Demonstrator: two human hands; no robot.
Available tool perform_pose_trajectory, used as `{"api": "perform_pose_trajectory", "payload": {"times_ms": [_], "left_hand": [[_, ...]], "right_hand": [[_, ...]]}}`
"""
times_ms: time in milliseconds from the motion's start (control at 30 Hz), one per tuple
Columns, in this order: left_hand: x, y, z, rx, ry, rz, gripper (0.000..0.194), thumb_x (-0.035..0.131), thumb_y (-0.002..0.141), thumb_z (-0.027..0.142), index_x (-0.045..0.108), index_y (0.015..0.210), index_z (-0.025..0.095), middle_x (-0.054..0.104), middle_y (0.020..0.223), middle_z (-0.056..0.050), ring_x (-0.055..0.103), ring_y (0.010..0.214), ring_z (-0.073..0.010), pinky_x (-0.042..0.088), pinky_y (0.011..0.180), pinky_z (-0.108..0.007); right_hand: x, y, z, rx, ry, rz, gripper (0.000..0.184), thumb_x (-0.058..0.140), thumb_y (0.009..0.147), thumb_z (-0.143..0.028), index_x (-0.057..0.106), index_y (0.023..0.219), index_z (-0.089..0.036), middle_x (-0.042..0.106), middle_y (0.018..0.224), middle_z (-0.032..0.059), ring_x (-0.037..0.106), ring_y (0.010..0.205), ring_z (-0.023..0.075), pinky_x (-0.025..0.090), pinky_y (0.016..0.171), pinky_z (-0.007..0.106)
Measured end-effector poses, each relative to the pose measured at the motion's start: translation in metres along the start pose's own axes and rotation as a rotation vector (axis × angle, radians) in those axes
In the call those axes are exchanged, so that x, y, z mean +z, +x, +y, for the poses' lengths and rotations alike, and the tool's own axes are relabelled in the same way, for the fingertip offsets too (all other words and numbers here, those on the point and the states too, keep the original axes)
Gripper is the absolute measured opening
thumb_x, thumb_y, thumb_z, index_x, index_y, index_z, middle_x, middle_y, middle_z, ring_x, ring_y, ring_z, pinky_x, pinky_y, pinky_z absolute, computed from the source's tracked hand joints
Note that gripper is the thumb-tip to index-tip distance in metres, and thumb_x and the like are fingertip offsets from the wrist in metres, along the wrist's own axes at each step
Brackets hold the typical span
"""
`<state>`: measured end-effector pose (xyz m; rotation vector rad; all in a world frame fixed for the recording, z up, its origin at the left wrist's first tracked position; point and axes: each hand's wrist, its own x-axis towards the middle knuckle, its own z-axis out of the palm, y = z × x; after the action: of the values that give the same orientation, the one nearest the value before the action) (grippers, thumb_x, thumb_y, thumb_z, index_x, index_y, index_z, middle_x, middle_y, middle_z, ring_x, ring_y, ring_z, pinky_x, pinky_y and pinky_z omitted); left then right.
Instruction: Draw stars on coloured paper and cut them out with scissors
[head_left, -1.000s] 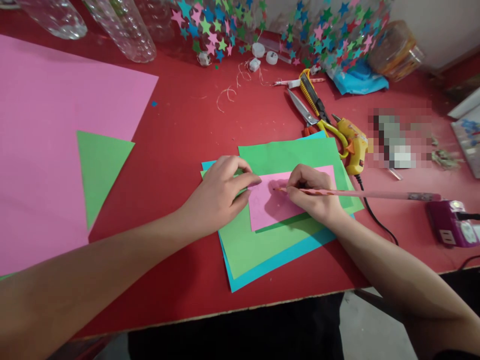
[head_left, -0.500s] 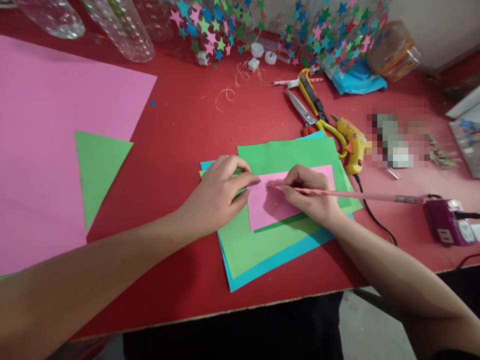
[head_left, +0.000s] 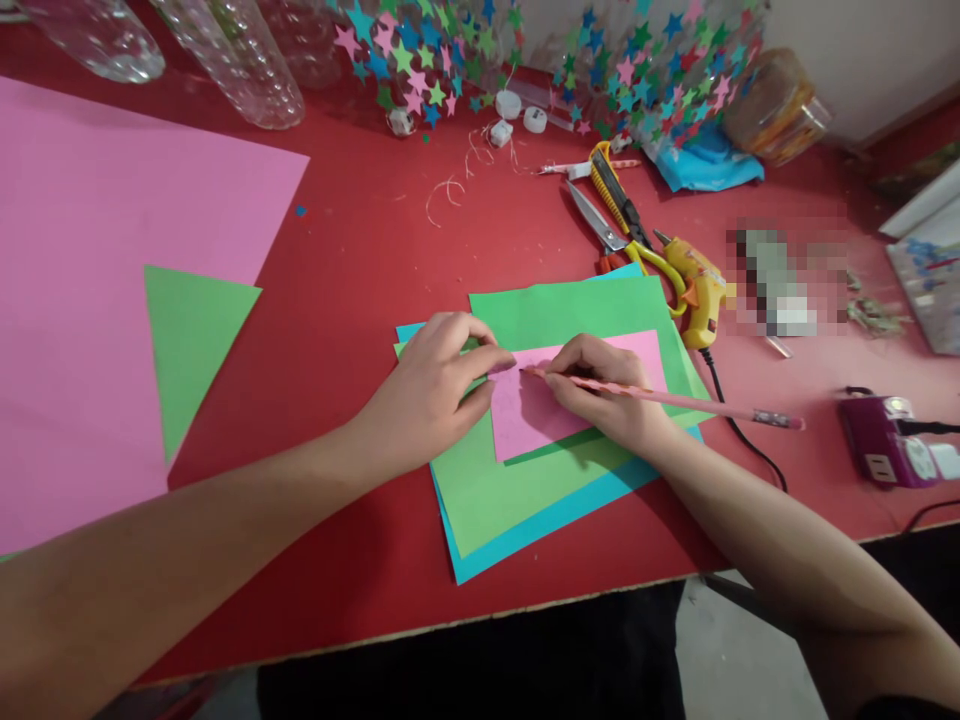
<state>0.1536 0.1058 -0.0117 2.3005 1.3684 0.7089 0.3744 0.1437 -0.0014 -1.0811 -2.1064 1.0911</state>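
My right hand (head_left: pixel 600 385) is closed round a pink pencil (head_left: pixel 682 402), its tip at the upper left part of a small pink paper (head_left: pixel 536 430). Faint marks show on that paper, partly in shadow. At its left edge my left hand (head_left: pixel 446 385) has its fingers curled, the fingertips closed on the paper's corner. Underneath lie a dark green sheet (head_left: pixel 562 308), a light green sheet (head_left: pixel 480 510) and a blue sheet (head_left: pixel 517 553), stacked askew.
Beyond the stack lie scissors (head_left: pixel 600 218), a yellow-handled cutter (head_left: pixel 611 185) and a yellow glue gun (head_left: pixel 697 290). A purple power adapter (head_left: pixel 874 440) sits right. A large pink sheet (head_left: pixel 82 300) with a green triangle (head_left: pixel 191 340) is left; plastic bottles (head_left: pixel 240 70) lie behind.
My right hand has moved slightly left with the pencil. The pencil's tip is closer to my left fingers, and its eraser end has swung lower. My left hand stays on the paper's edge.
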Motion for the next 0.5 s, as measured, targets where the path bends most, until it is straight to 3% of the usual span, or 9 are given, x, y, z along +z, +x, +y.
{"api": "perform_pose_trajectory", "payload": {"times_ms": [233,500], "left_hand": [[-0.0008,0.0002,0.0000,-0.007,-0.012,-0.011,0.022,0.046,0.095,0.018,0.065,0.107,0.020,0.053,0.110,-0.009,0.049,0.105,-0.0250,0.044,0.090,-0.044],[-0.0005,-0.0001,-0.0005,0.003,-0.018,-0.007,0.024,0.047,0.095,0.017,0.066,0.110,0.018,0.053,0.110,-0.010,0.048,0.105,-0.0249,0.044,0.090,-0.044]], "right_hand": [[0.0006,0.0000,-0.0021,0.020,-0.004,-0.001,0.013,0.059,0.086,-0.027,0.056,0.076,-0.020,0.061,0.066,-0.0014,0.049,0.057,0.0094,0.035,0.052,0.024],[0.0032,-0.0011,0.0007,0.032,0.023,0.095,0.013,0.060,0.080,-0.018,0.053,0.070,-0.020,0.053,0.057,-0.0050,0.042,0.049,0.0077,0.030,0.047,0.023]]}}
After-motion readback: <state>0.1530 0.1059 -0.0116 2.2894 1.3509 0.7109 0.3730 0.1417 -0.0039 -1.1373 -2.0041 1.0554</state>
